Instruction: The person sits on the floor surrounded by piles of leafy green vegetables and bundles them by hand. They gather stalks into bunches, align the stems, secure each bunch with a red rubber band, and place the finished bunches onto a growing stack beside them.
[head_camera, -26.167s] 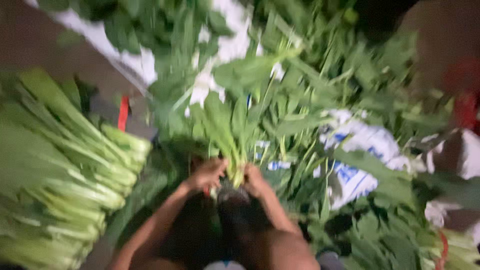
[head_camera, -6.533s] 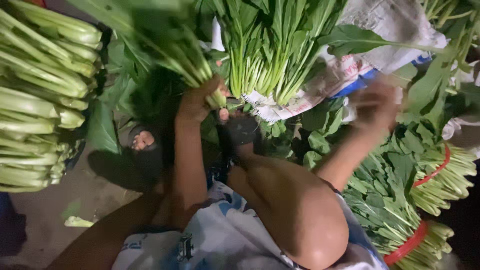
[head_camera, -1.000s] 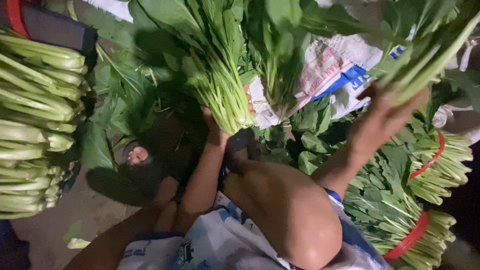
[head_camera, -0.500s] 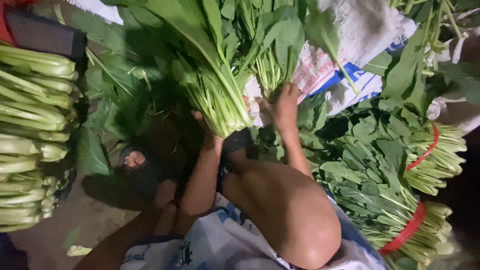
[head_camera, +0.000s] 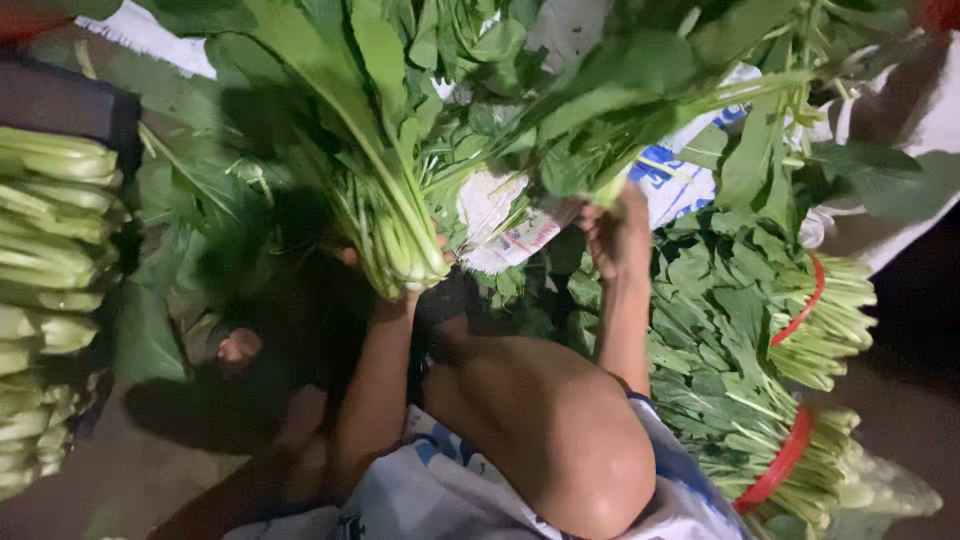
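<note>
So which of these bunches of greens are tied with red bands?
The two bundles lying on the right, each ringed by a red band near its cut stems. The bunch in the left hand and the pale stalks stacked at left show none.

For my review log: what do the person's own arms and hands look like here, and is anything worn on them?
Both forearms are bare, with no sleeves in view. The left hand and right hand show no gloves, and no rings, watch or bands can be made out in the dim, blurred picture. Lower down, the person wears light patterned cloth with blue patches.
</note>
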